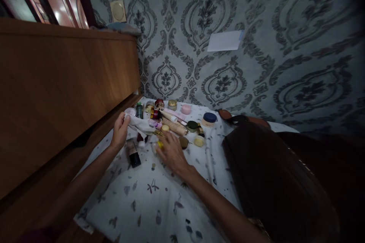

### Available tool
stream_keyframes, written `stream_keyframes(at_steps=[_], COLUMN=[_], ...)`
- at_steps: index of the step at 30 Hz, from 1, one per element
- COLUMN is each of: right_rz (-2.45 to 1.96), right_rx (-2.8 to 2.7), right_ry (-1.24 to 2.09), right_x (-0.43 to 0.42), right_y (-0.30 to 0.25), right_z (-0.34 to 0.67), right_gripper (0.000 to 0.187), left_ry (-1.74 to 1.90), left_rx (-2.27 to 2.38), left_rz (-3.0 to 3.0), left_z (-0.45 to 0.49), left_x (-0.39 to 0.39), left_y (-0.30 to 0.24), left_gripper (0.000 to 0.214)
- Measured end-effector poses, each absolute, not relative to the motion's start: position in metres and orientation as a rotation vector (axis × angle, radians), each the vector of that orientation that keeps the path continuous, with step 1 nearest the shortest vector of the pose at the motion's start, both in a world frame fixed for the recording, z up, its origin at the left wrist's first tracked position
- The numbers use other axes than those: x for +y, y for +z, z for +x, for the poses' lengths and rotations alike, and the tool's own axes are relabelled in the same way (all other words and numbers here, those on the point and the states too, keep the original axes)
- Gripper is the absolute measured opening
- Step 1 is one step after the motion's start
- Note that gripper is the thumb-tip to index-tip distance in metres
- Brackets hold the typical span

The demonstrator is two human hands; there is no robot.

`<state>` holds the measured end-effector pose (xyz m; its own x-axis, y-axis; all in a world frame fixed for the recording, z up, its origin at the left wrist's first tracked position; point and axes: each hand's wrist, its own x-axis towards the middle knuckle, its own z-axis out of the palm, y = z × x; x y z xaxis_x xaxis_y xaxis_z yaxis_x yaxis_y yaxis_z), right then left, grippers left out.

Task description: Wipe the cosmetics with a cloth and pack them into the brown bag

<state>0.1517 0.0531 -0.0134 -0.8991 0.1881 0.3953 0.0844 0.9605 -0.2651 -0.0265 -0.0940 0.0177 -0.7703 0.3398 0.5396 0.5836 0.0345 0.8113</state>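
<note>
Above the printed sheet [148, 212], the left hand [119, 132] pinches a white cloth [142, 123], just beyond a black-capped bottle [134, 157]; the right hand [172, 153] (grip indiscernible from where I stand) is beside a brown lid [184, 143].

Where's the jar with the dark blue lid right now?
In the head view, right of centre: the blue-lidded jar sits on the patterned sheet, between the green-lidded jar on its left and the dark bag.
</note>
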Motion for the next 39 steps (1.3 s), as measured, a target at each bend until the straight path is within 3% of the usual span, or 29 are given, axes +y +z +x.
stream_keyframes(at_steps=[3,6,8,11,19,25,30,35,39], right_rz=[-0.003,-0.060,-0.196,-0.398,-0.406,-0.330,-0.443,-0.532,-0.594], right_rx=[-2.743,-2.771,-2.770,-2.770,-2.825,-2.738,-2.705,-2.730,-2.691], right_ry=[0.338,0.244,0.192,0.161,0.286,0.220,0.204,0.291,0.309], right_x=[0.035,0.039,0.050,0.071,0.087,0.090,0.115,0.147,0.167], right_y=[-0.016,-0.017,-0.016,-0.016,-0.004,-0.003,-0.007,-0.001,0.002], right_z=[0.136,0.131,0.133,0.144,0.160,0.122,0.069,0.037,0.022], right_gripper=[0.035,0.029,0.031,0.038,0.037,0.040,0.048,0.028,0.047], left_ry=[-1.576,-0.982,-0.614,-0.416,-0.360,-0.427,-0.604,-0.804,-0.870], left_rx=[-2.211,-2.442,-2.527,-2.635,-2.701,-2.443,-2.432,-2.387,-2.406], left_rz=[-1.303,-1.831,-1.825,-1.465,-1.056,-1.521,-1.443,-1.417,-1.441], left_z=[-0.033,-0.035,-0.037,-0.044,-0.030,-0.016,-0.023,-0.028,-0.028], left_x=[-0.086,-0.078,-0.078,-0.087,-0.110,-0.093,-0.087,-0.088,-0.087], left_y=[0.022,0.015,0.010,0.005,0.010,0.006,-0.008,-0.015,-0.013], left_gripper=[0.034,0.029,0.024,0.025,0.021,0.011,0.016,0.018,0.016])
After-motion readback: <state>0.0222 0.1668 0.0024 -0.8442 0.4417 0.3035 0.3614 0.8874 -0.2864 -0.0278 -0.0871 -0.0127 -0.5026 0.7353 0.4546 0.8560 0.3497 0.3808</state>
